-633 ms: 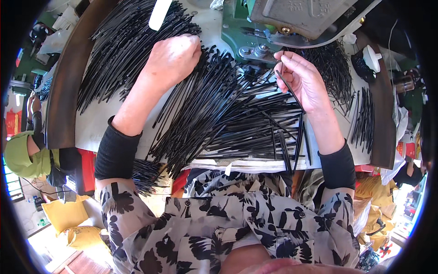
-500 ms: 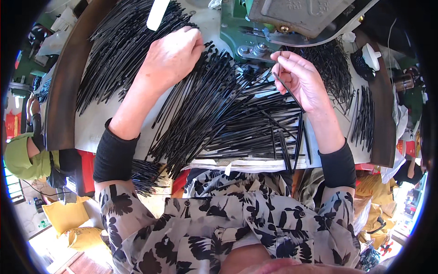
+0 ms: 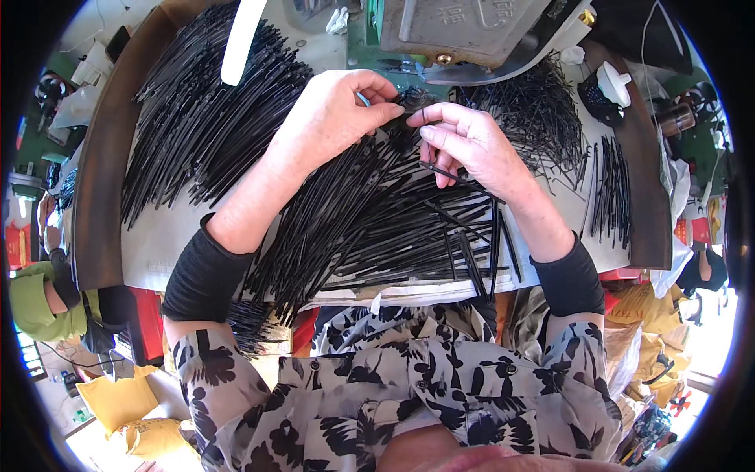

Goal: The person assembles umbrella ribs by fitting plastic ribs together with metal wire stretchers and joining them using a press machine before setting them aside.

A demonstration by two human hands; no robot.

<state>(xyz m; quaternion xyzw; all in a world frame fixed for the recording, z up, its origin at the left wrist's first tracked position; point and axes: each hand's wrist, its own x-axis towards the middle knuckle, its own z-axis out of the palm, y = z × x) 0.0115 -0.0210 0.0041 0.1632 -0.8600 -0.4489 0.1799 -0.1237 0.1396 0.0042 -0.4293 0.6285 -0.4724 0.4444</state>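
Note:
My left hand (image 3: 334,114) is at the front of the green machine, thumb and forefinger brought together in a pinch; what is between the tips is too small to make out. Close beside it, my right hand (image 3: 464,145) is closed on a thin black strip (image 3: 472,187) that slants across the palm toward the wrist. A short dark end also shows at its thumb and forefinger. Under both hands lies a large heap of similar black strips (image 3: 338,204), some lengthwise and some crosswise. The machine's working point is partly hidden behind my fingers.
The grey machine head (image 3: 464,31) overhangs the table's far side. A dense pile of black strips (image 3: 212,102) lies left, a tangle of thin black pieces (image 3: 543,118) right, and a small bundle (image 3: 609,189) near the raised brown edge (image 3: 651,189). A white curved bar (image 3: 241,43) hangs upper left.
My left hand has moved right and opened from a loose fist into a pinch. My right hand has come left and slightly down with its strip, so the fingertips nearly meet. The view has shifted slightly.

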